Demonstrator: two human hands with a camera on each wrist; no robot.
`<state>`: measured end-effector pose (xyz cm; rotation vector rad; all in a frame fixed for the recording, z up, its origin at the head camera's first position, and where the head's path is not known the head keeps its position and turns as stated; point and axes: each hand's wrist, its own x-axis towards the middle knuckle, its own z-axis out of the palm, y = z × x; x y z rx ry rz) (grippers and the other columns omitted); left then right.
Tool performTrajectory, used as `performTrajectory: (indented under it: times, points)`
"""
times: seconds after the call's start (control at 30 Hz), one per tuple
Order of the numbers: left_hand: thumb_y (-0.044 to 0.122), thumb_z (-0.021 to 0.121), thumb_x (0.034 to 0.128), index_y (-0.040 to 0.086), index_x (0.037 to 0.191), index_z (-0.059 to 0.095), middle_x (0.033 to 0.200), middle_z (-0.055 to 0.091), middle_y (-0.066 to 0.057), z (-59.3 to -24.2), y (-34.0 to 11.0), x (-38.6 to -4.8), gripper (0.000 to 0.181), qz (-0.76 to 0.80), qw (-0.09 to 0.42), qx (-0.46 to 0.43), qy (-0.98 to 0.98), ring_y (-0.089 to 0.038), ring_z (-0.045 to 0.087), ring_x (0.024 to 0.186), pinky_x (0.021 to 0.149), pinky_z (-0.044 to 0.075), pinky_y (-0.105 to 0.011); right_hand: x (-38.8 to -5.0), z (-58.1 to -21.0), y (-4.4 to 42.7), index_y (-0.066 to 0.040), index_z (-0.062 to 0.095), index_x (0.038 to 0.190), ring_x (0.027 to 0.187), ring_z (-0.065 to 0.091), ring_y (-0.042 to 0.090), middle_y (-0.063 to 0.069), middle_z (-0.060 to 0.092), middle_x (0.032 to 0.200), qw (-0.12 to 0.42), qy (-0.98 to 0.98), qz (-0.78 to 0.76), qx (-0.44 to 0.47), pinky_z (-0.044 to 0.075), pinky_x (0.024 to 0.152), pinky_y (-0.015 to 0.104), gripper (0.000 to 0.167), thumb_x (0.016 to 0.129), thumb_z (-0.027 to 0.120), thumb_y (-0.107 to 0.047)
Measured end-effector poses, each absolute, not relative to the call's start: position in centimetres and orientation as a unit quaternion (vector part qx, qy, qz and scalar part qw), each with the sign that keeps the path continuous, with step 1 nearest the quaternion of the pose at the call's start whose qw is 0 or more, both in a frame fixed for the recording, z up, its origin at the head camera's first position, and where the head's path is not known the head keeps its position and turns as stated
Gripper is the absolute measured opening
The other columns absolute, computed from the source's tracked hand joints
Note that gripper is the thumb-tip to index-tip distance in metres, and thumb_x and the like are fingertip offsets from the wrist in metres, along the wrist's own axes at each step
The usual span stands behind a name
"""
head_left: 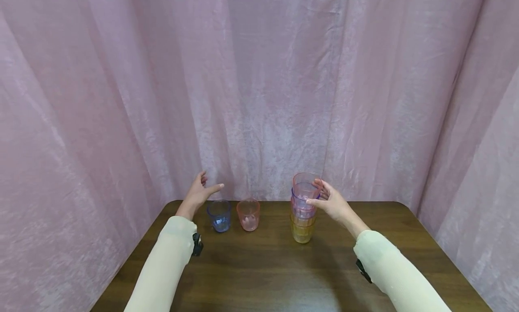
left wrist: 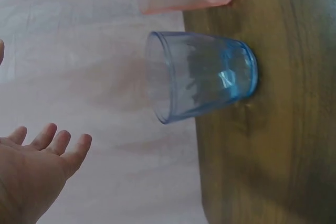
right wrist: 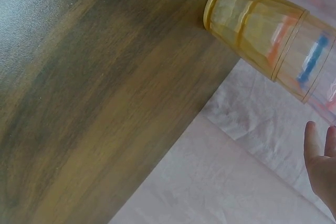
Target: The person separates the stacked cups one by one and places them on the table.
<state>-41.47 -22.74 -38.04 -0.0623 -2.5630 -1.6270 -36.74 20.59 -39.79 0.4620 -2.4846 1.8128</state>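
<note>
In the head view, a stack of clear tinted cups stands on the table, yellow at the bottom with pink and blue-purple ones above. My right hand holds the pink cup at the top, thumb on the near side and fingers on the far side. The right wrist view shows the yellow lower cups and part of my right hand. My left hand, thumb and fingers spread, is raised beside and above an upright blue cup, apart from it; the left wrist view shows this blue cup too.
Another pink cup stands upright just right of the blue one. The brown wooden table ends at a pink curtain behind, with more curtain along both sides.
</note>
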Motion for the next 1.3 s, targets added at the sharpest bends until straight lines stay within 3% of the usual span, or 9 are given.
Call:
performTrajectory:
  times: [0.17, 0.8, 1.3]
  points:
    - [0.040, 0.077, 0.0864, 0.010, 0.159, 0.011, 0.159, 0.022, -0.020, -37.1, -21.7, -41.4, 0.102, -0.532, 0.058, -0.036, -0.844, -0.035, 0.019, 0.147, 0.117, 0.022, -0.051, -36.8, -39.9, 20.6, -0.003, 0.023, 0.156, 0.144, 0.026, 0.041, 0.016, 0.029, 0.159, 0.019, -0.802, 0.578, 0.152, 0.027, 0.114, 0.054, 0.088, 0.089, 0.077, -0.021]
    - [0.042, 0.078, 0.0851, 0.013, 0.159, 0.015, 0.160, 0.024, -0.016, -34.5, -18.1, -41.2, 0.101, -0.537, 0.042, -0.073, -0.839, -0.032, 0.020, 0.148, 0.116, 0.025, -0.051, -36.5, -39.5, 20.5, 0.000, 0.021, 0.156, 0.143, 0.026, 0.043, 0.020, 0.028, 0.159, 0.021, -0.795, 0.584, 0.163, 0.027, 0.114, 0.055, 0.087, 0.090, 0.075, -0.017]
    - [0.037, 0.080, 0.0844, 0.014, 0.158, 0.021, 0.158, 0.030, -0.015, -34.1, -15.3, -41.3, 0.097, -0.538, 0.036, -0.113, -0.835, -0.030, 0.026, 0.146, 0.115, 0.028, -0.050, -36.5, -39.7, 20.4, -0.002, 0.023, 0.156, 0.144, 0.028, 0.041, 0.018, 0.027, 0.160, 0.008, -0.790, 0.594, 0.151, 0.028, 0.114, 0.054, 0.085, 0.091, 0.075, -0.019]
